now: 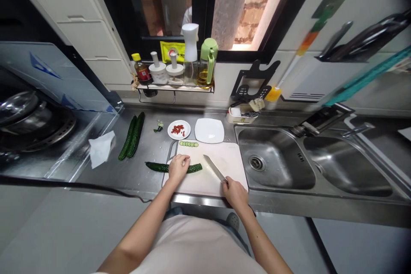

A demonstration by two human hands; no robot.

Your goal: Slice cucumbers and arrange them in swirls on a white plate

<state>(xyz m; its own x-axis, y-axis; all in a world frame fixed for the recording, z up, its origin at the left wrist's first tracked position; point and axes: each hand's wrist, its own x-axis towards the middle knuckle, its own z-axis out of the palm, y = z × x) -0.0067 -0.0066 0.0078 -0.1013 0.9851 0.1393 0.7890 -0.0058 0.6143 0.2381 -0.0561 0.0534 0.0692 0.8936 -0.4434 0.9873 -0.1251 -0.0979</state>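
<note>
My left hand lies over the middle of a cut cucumber, its fingers curled around it against a white cutting board. The cucumber's left end sticks out past the board's edge; its cut end faces right. In my right hand is the handle of a kitchen knife. The blade slants away to the upper left over the board, its tip a little right of the cucumber's cut end and apart from it. A short row of cucumber slices lies along the board's far edge.
Behind the board stand a plate of chopped red pieces and a white square plate. Two whole cucumbers and small trimmings lie left. A double sink adjoins on the right. A rack holds seasoning bottles.
</note>
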